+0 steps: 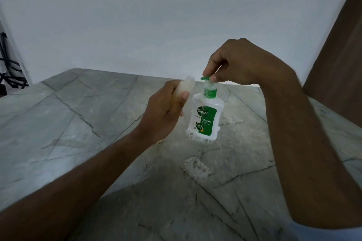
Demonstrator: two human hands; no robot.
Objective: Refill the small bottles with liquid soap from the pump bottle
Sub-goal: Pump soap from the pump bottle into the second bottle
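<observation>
Right hand (233,62): fingers and thumb pinch the green pump head (205,78) of the pump bottle (204,119) from above.
Pump bottle: white with a green label, tilted, hanging from that pinch; whether its base touches the bench (78,107) I cannot tell.
Left hand (166,111): fingers curl round a small bottle (187,84), clear and pale, its top end close beside the pump spout.
Step in hand: judged to be lining up the small bottle's mouth under the spout before pressing.
Doing it well: set the pump bottle down flat first so a press does not swing it; bring the mouth right under the nozzle; press slowly, since the opening looks narrow and soap would run down the outside.
Bench: grey stone with dark veins; a pale rough patch (197,168) near the middle.
Room: plain white wall behind; dark cables (9,72) at far left; a brown panel (338,45) at right.
</observation>
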